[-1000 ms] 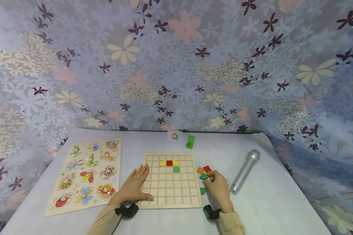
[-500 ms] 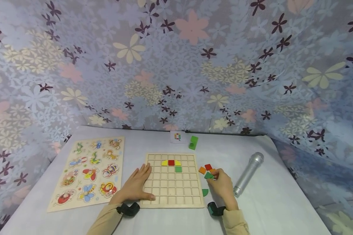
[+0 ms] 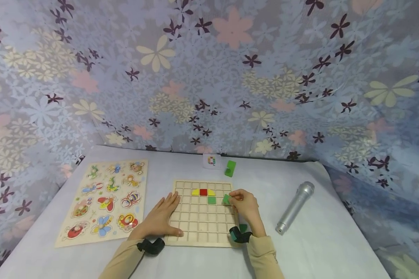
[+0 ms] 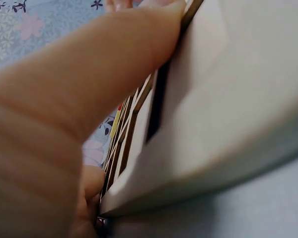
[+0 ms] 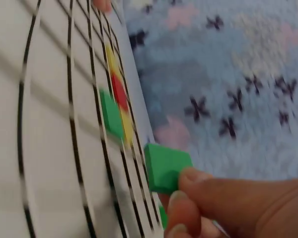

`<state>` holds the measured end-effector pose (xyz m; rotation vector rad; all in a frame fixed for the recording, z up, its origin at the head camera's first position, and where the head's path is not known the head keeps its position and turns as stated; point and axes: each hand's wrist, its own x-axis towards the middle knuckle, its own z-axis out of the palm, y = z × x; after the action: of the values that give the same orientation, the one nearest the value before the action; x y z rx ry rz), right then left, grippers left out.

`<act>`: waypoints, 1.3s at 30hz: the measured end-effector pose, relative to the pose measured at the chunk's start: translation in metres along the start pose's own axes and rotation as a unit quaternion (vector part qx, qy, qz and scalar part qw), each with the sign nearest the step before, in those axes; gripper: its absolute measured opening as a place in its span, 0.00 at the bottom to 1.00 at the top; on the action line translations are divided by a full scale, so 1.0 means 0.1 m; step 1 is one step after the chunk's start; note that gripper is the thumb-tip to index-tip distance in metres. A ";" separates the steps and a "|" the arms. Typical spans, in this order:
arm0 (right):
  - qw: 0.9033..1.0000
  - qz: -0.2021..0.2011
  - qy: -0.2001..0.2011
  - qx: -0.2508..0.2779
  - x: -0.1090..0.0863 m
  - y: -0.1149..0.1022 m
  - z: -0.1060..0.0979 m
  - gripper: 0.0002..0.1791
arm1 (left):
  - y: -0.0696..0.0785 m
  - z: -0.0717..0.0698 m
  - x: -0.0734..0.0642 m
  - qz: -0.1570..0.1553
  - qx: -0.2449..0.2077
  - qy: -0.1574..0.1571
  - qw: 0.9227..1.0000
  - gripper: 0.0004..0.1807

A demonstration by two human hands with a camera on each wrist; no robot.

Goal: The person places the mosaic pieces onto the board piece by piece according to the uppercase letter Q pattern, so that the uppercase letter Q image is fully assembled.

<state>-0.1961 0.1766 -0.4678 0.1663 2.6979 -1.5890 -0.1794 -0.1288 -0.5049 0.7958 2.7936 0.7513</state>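
Note:
My right hand (image 3: 245,203) pinches a green tile (image 5: 166,168) between thumb and fingers, over the right side of a wooden grid board (image 3: 199,228). In the board's upper part sit a red square (image 3: 203,192) with a yellow piece (image 3: 195,192) on its left and another yellow piece (image 3: 211,192) on its right. A green square (image 3: 212,200) lies below the right yellow one. My left hand (image 3: 160,217) rests with spread fingers on the board's left edge, its thumb near the front corner. The loose orange and red pieces are hidden behind my right hand.
A green piece (image 3: 243,228) lies by the board's right edge, partly covered by the wrist strap. Behind the board are a pattern card (image 3: 211,161) and a bright green block (image 3: 230,168). An insect puzzle board (image 3: 118,205) lies left, a silver microphone (image 3: 295,208) right.
My right hand has picked up a green tile from the loose pieces and moved left with it over the board. The left hand stays in place.

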 end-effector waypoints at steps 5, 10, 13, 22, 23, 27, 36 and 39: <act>0.997 -0.039 -0.063 -0.033 0.01 -0.07 0.23 0.04 | 0.02 -0.01 0.01 0.001 -0.003 0.001 1.000 0.66; 0.990 -0.079 -0.081 -0.080 0.00 -0.04 0.36 0.02 | 0.01 -0.02 0.01 0.002 -0.002 0.005 1.000 0.66; 0.987 -0.100 -0.069 -0.103 -0.02 -0.05 0.39 0.02 | 0.01 -0.03 0.01 0.002 -0.002 0.006 1.000 0.66; 0.991 -0.081 -0.081 -0.073 -0.03 -0.03 0.28 0.04 | 0.01 -0.03 0.00 0.003 0.002 0.005 1.000 0.66; 0.992 -0.072 -0.078 -0.067 -0.02 -0.02 0.23 0.05 | 0.02 -0.03 0.00 0.004 0.002 0.006 1.000 0.66; 0.995 -0.053 -0.036 -0.072 -0.02 0.07 -0.06 0.11 | 0.02 -0.02 0.00 0.005 0.000 0.005 1.000 0.66; 0.995 0.006 -0.036 -0.088 -0.02 0.32 -0.41 0.17 | 0.01 -0.01 0.00 0.002 0.001 0.004 1.000 0.66; 0.994 -0.008 -0.041 -0.102 -0.01 0.34 -0.39 0.19 | 0.01 0.00 0.00 0.005 0.001 0.007 1.000 0.65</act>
<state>-0.1903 0.2270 -0.4787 0.0753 2.7794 -1.2822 -0.1791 -0.1278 -0.5041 0.8073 2.8053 0.7592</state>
